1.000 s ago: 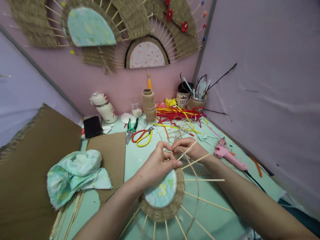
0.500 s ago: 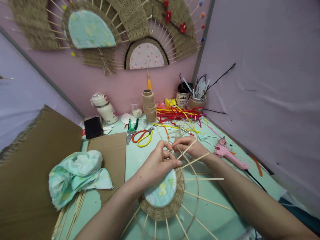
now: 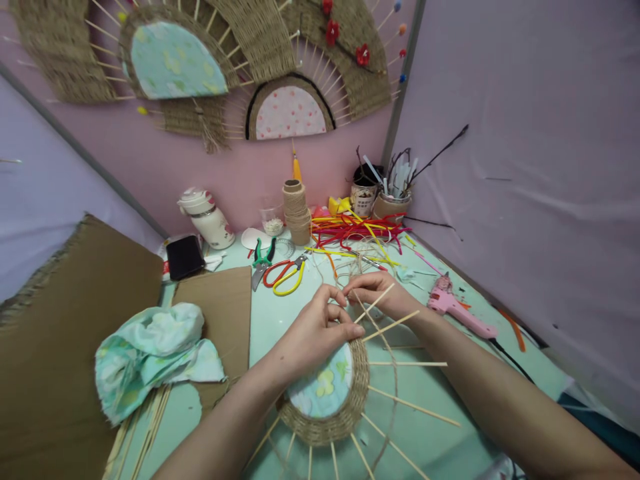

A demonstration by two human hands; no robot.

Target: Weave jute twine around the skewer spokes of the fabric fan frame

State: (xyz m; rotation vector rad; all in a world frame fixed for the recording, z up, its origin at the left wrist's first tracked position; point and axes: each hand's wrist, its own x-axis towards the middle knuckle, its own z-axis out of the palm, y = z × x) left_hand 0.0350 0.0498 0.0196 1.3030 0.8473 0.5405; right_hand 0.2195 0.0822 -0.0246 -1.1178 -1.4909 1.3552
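Observation:
A round woven piece (image 3: 345, 417) lies on the mint table, with a patterned fabric centre (image 3: 320, 390), a rim of coiled jute and thin wooden sticks (image 3: 415, 408) radiating outward. My left hand (image 3: 315, 330) rests on its upper edge, thumb and fingers pinched together on the jute twine. My right hand (image 3: 380, 297) sits just behind it, fingers curled around the twine (image 3: 393, 380) among the sticks. The twine trails down across the sticks to the right.
Red and yellow scissors (image 3: 283, 273), green pliers (image 3: 263, 253), a jute spool (image 3: 296, 210) and coloured pipe cleaners (image 3: 360, 230) lie behind. A pink glue gun (image 3: 453, 307) lies right. Crumpled fabric (image 3: 155, 350), cardboard (image 3: 220, 307) and spare sticks (image 3: 145, 427) lie left.
Both hands stay at the rim's upper edge; the fingers shift slightly on the twine. The view has tilted a little.

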